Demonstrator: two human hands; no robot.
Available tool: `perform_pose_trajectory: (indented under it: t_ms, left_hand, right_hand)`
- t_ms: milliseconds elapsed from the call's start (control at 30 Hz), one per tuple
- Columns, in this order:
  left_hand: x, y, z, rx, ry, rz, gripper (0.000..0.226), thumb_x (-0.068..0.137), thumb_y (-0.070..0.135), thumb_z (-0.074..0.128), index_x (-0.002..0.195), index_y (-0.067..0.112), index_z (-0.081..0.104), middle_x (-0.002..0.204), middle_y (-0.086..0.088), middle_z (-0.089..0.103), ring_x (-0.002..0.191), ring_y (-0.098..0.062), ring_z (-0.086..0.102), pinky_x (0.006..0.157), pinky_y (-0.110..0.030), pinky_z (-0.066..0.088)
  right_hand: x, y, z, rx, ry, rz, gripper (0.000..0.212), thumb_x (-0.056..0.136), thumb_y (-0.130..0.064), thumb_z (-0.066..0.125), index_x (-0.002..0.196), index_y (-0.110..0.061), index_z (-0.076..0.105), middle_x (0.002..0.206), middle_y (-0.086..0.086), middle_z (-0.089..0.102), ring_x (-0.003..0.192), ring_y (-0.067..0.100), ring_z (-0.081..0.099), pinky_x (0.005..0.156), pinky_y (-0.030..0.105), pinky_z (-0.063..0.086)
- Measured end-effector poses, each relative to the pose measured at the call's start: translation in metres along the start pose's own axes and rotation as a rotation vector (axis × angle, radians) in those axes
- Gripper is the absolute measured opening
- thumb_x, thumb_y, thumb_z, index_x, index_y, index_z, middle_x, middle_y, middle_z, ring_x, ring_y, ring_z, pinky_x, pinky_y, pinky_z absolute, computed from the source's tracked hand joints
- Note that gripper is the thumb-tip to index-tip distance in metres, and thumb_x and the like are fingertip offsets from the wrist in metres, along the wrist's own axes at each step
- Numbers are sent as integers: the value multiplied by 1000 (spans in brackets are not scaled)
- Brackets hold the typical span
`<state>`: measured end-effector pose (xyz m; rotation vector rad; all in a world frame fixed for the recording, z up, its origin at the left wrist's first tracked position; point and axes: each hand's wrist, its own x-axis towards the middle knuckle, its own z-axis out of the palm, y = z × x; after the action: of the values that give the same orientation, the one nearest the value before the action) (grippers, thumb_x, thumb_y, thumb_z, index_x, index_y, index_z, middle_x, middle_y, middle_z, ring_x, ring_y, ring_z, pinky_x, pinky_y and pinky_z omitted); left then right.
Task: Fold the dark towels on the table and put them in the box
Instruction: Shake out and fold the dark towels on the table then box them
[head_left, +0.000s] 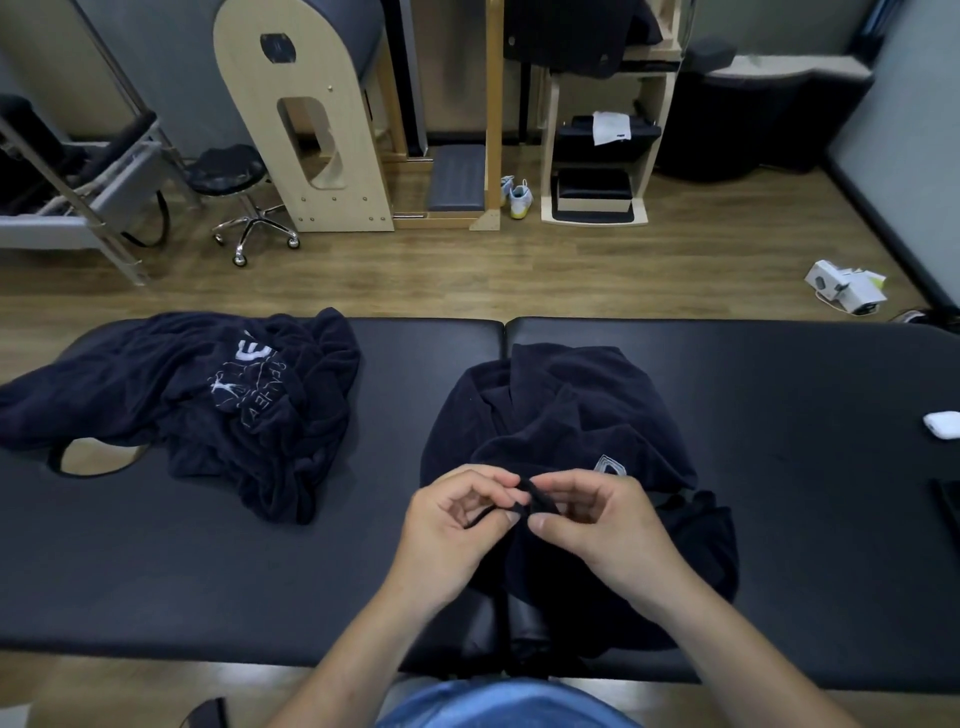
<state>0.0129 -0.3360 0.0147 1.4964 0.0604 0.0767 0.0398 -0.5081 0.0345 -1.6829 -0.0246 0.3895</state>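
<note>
A crumpled dark navy towel (561, 415) with a small pale emblem lies at the middle of the black padded table (779, 395), its near part hanging over the front edge. My left hand (457, 525) and my right hand (597, 525) are close together above it, each pinching the same raised edge of this towel between thumb and fingers. A second dark towel (244, 410) with white lettering lies bunched up at the table's left, apart from both hands. No box is in view.
A small white case (943, 425) sits at the table's right edge, with a dark object (948, 506) below it. Beyond the table, on the wooden floor, stand a rolling stool (234, 176), wooden exercise equipment (311, 119) and a white carton (844, 286).
</note>
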Motion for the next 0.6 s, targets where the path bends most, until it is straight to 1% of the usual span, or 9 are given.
perform_pose_trajectory:
  t_ms: [67,133,233,333,433,500,600]
  left_hand:
    - [-1,0,-1,-9,8,-5,22,75,-24,65,73,-2,63,98,-16,69,85,-18,72,81,-22,54]
    - [-1,-1,0,-29,14,-10,18,74,-16,67,73,1,63,98,-12,70,86,-21,73,82,-23,54]
    - [-1,-1,2,-50,21,-12,12,73,-9,66,74,2,63,98,-9,71,88,-20,73,83,-23,53]
    - [0,0,2,-49,23,-7,14,75,-12,65,76,2,63,98,-9,72,88,-18,73,84,-21,52]
    - [0,0,1,-37,20,-6,24,77,-21,63,76,3,64,96,-12,71,88,-18,73,83,-21,53]
    - [1,0,1,-48,19,0,22,76,-17,63,76,5,64,97,-11,71,88,-19,73,83,-22,53]
    - [1,1,3,-73,14,-2,18,75,-12,64,76,6,64,98,-14,70,91,-25,73,85,-25,54]
  right_hand:
    - [-1,1,0,-9,-20,-4,39,75,10,79,96,-23,74,88,-13,78,84,-4,69,79,11,50]
    - [0,2,-2,-31,-19,-18,40,80,11,74,96,-26,73,90,-14,77,86,-4,69,81,10,49]
    - [3,5,-5,-100,-3,-52,40,87,7,69,98,-31,72,98,-17,76,95,-1,70,87,13,50]
    - [3,6,-6,-129,-63,-61,51,84,14,66,103,-34,70,106,-22,73,101,-2,68,91,12,49]
    - [4,7,-7,-145,-85,-70,58,83,17,63,104,-37,68,110,-27,70,106,-2,67,95,13,48]
    - [4,7,-6,-171,-64,-96,55,83,12,67,103,-39,68,109,-26,71,105,-1,68,96,15,49]
    - [6,8,-1,-240,49,-174,43,86,0,71,96,-41,70,98,-23,74,94,-2,70,89,16,52]
